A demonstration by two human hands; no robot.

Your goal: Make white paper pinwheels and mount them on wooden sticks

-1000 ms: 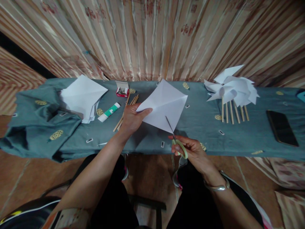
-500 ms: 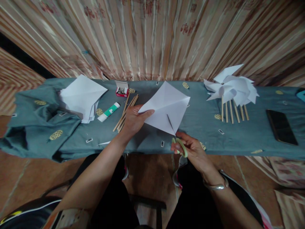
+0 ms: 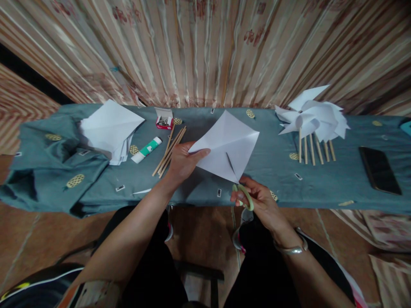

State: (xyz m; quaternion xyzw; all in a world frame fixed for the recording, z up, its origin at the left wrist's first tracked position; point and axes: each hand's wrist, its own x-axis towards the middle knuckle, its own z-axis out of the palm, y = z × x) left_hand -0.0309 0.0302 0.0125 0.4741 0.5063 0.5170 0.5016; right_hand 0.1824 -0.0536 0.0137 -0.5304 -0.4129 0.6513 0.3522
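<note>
A white square sheet of paper (image 3: 221, 139) with crease lines is held up over the table, one corner toward me. My left hand (image 3: 184, 162) pinches its left corner, thumb on top. In my right hand (image 3: 257, 199) is a pair of scissors (image 3: 245, 196) with pale green handles, fingers through the loops. One dark blade lies over the paper, running inward from the near corner; the other blade is hidden beneath the sheet. Just left of my left hand lie several thin wooden sticks (image 3: 168, 154).
On the cloth-covered table (image 3: 272, 171) lie a stack of white paper (image 3: 111, 124), a glue stick (image 3: 147, 149), a small red box of metal pins (image 3: 164, 122), a paper scrap (image 3: 141, 191), several paper pinwheels (image 3: 316, 119) on sticks and a phone (image 3: 379, 170). A curtain (image 3: 205, 51) hangs behind.
The paper has shifted slightly to the right, along with both hands and the scissors. The blade still lies over the near corner.
</note>
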